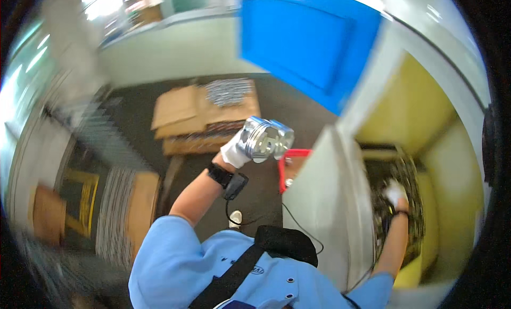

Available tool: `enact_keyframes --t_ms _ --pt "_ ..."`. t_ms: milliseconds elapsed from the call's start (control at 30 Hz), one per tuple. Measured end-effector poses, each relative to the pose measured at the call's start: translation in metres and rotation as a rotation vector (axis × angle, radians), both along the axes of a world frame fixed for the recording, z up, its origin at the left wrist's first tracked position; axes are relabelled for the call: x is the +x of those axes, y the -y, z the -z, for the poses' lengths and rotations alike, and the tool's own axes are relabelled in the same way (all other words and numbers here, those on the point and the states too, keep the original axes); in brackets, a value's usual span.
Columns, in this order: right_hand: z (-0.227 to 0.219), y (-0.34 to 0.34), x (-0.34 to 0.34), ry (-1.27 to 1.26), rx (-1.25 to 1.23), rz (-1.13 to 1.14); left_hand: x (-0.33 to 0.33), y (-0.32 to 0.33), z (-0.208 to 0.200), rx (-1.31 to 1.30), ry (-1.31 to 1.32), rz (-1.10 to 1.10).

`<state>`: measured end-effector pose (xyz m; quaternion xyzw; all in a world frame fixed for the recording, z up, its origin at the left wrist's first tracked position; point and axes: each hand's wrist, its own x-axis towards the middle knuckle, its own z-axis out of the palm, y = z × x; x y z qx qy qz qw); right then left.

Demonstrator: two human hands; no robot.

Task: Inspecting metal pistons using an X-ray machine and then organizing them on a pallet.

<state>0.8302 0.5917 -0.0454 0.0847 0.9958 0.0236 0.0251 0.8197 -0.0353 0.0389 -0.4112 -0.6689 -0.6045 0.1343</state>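
My left hand (234, 153), in a white glove, is closed on shiny metal pistons (262, 140). At least two show side by side, with ring grooves round one of them. They are held up in front of me, above the floor. On the right, my right hand (395, 193), also in a white glove, reaches down into a dark crate of metal parts (412, 186) in a yellow-walled bay. Motion smears its fingers, so I cannot make out whether it grips a part.
A pale partition (335, 213) stands between my arms, beside a red-edged tray (285, 170). Ahead, cardboard sheets (178, 106) and a pile of grey metal parts (229, 91) lie stacked. A blue door panel (303, 40) stands beyond. Stacked material (114, 216) sits left; a cable crosses my front.
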Motion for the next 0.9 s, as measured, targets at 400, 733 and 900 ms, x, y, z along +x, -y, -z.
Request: enact_keyframes --t_ms 400,733,900 --pt "-0.037 -0.117 -0.207 -0.4 0.213 -0.446 0.085 0.005 0.123 -0.001 0.203 -1.304" --pt "-0.235 0.03 -0.191 -0.692 0.347 -0.006 0.111 0.038 0.159 0.768 0.495 -0.916" --pt "-0.245 0.187 -0.103 -0.649 0.128 -0.306 0.169 0.092 0.187 0.9 0.657 -0.901"
